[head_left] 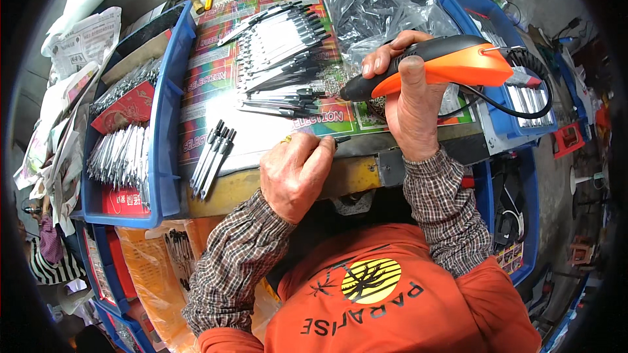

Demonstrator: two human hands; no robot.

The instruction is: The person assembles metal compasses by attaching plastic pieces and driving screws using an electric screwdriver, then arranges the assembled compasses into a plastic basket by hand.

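Note:
My left hand (296, 173) is closed near the table's front edge. The black end of a pen (342, 139) pokes out past its thumb and fingertips. My right hand (413, 95) is wrapped round an orange and black corded power tool (451, 68), which looks like an electric screwdriver. Its dark nose points left, above the table and apart from the pen. Many black-and-clear pens (278, 52) are spread on the table ahead of my hands. A few more pens (213, 160) lie left of my left hand. Small metal parts (335, 78), perhaps springs, are heaped beside the tool's nose.
On the left stands a blue bin (171, 104) holding bundles of pens and red card. Another blue bin (523, 121) with pens stands at right. Clear plastic (379, 0) covers the table's back right. A black cord (497, 106) loops from the tool. Orange plastic (147, 261) hangs below the table.

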